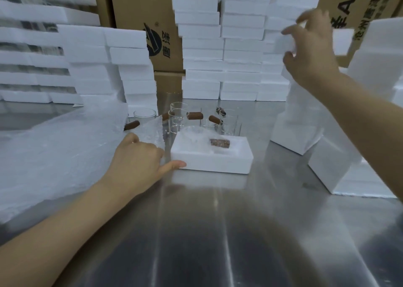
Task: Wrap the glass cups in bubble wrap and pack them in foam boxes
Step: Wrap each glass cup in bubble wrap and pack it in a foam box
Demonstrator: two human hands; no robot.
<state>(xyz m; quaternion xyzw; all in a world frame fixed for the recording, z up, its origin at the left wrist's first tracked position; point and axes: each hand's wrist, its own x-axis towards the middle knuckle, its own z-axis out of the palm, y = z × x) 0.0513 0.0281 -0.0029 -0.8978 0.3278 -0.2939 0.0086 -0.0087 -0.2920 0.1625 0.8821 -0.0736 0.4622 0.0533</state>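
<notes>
Steel table (207,232). Open foam box (210,159) sits mid-table; a bubble-wrapped cup (204,139) with brown handle lies inside it. Left hand (136,162): fingers curled on the bubble wrap sheets (54,156), thumb touching the box's left corner; nothing gripped. Right hand (310,47): raised, pinching a white foam piece (285,43) at the top of the right-side foam stack (298,116). Unwrapped glass cups (181,116) stand just behind the box. Foam box stacks (222,45) line the back, with cardboard cartons (135,8) behind.
</notes>
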